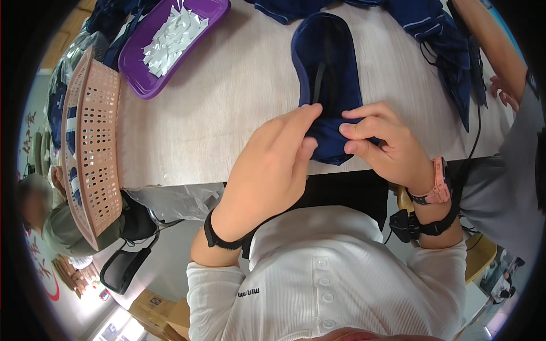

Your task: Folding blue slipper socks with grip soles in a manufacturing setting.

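A long navy fabric piece (341, 74) with a rounded far end lies on the table in front of me. A narrow black strip (320, 79) runs along its middle. The near part is folded over. My left hand (273, 156) holds the left edge of that fold between fingers and thumb. On the other side, my right hand (389, 142) pinches the right edge, its thumb and fingertips close together on the cloth. Part of the fold is hidden behind the fingers.
A purple tray (132, 74) of small white slips (173, 42) stands at the far left. Beside it, a pink perforated basket (102, 142) sits at the table's left edge. More navy garments (421, 28) lie along the far side. Another person's arm (495, 40) reaches in at the right.
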A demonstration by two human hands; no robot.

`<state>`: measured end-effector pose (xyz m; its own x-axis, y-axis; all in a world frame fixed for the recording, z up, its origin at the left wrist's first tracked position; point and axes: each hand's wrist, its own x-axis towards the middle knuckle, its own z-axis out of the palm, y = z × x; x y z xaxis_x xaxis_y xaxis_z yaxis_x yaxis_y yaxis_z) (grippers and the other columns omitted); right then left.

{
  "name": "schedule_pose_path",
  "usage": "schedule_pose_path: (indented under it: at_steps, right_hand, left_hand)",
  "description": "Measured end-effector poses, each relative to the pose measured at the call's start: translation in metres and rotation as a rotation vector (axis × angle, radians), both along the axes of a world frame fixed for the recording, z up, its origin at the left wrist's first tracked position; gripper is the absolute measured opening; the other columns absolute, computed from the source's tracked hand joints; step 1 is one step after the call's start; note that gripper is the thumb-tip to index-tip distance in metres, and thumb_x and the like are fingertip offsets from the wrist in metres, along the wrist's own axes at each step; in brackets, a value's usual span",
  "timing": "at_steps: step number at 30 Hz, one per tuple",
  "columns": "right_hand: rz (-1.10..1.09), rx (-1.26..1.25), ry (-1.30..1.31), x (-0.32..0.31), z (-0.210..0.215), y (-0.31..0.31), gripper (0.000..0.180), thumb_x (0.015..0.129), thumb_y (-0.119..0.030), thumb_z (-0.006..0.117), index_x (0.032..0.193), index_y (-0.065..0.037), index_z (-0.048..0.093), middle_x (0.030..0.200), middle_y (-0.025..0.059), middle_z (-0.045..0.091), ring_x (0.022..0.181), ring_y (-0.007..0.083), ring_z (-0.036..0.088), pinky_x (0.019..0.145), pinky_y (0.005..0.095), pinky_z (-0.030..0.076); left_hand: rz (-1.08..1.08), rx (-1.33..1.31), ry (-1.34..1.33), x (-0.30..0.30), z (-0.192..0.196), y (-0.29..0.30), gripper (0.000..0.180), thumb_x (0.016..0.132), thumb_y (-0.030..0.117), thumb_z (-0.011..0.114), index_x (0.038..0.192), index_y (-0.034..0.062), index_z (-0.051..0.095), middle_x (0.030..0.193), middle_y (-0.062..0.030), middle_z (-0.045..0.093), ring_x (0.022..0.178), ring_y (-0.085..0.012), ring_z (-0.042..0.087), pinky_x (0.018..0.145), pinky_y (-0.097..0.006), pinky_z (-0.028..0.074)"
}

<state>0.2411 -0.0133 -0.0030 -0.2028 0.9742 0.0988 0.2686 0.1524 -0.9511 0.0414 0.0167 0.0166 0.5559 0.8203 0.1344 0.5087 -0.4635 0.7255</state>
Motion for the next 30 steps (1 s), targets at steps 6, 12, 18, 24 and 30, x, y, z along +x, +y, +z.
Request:
schedule_pose_path:
  at_steps: [6, 12, 18, 24, 30]
  right_hand:
    - [-0.026, 0.527, -0.433, -0.003, -0.003, 0.005, 0.015, 0.071, -0.01, 0.067, 0.085, -0.008, 0.065, 0.093, 0.0023, 0.058, 0.087, 0.019, 0.053, 0.07, 0.0301, 0.041]
    - [-0.021, 0.689, -0.652, -0.005, -0.001, -0.005, 0.03, 0.063, -0.013, 0.07, 0.092, -0.007, 0.062, 0.102, 0.0015, 0.057, 0.096, 0.0186, 0.051, 0.073, 0.0301, 0.04]
    - [0.02, 0.571, -0.73, -0.008, 0.004, -0.012, 0.042, 0.061, -0.017, 0.071, 0.1, -0.006, 0.059, 0.107, 0.0029, 0.055, 0.099, 0.0189, 0.051, 0.075, 0.0289, 0.039]
    - [-0.07, 0.65, -0.709, -0.011, -0.006, -0.005, 0.038, 0.062, -0.015, 0.07, 0.097, -0.005, 0.06, 0.1, 0.0032, 0.056, 0.091, 0.0207, 0.053, 0.073, 0.0312, 0.042]
    - [0.093, 0.353, -0.471, 0.0, 0.01, 0.015, 0.037, 0.06, -0.009, 0.069, 0.095, 0.001, 0.06, 0.098, 0.0101, 0.057, 0.087, 0.027, 0.053, 0.074, 0.0339, 0.044]
  left_hand:
    - [-0.03, 0.269, 0.025, -0.001, -0.018, -0.008, 0.04, 0.079, 0.006, 0.054, 0.118, 0.0002, 0.047, 0.113, -0.0175, 0.052, 0.096, -0.0289, 0.054, 0.082, -0.037, 0.041]
    - [0.001, 0.319, 0.107, 0.001, -0.019, -0.011, 0.042, 0.078, 0.006, 0.055, 0.119, 0.0005, 0.046, 0.112, -0.0165, 0.052, 0.097, -0.0272, 0.053, 0.082, -0.035, 0.041]
    - [-0.007, 0.292, 0.129, 0.003, -0.016, -0.012, 0.041, 0.077, 0.003, 0.053, 0.117, -0.0011, 0.046, 0.11, -0.0171, 0.052, 0.097, -0.0274, 0.053, 0.081, -0.036, 0.04]
    - [-0.013, 0.264, 0.129, 0.005, -0.014, -0.008, 0.041, 0.076, 0.002, 0.054, 0.116, -0.0009, 0.047, 0.107, -0.0161, 0.054, 0.091, -0.0264, 0.054, 0.078, -0.035, 0.041]
    - [0.039, 0.374, 0.03, 0.009, -0.022, -0.001, 0.038, 0.074, 0.009, 0.059, 0.111, 0.0032, 0.053, 0.104, -0.0137, 0.054, 0.081, -0.0247, 0.053, 0.071, -0.033, 0.044]
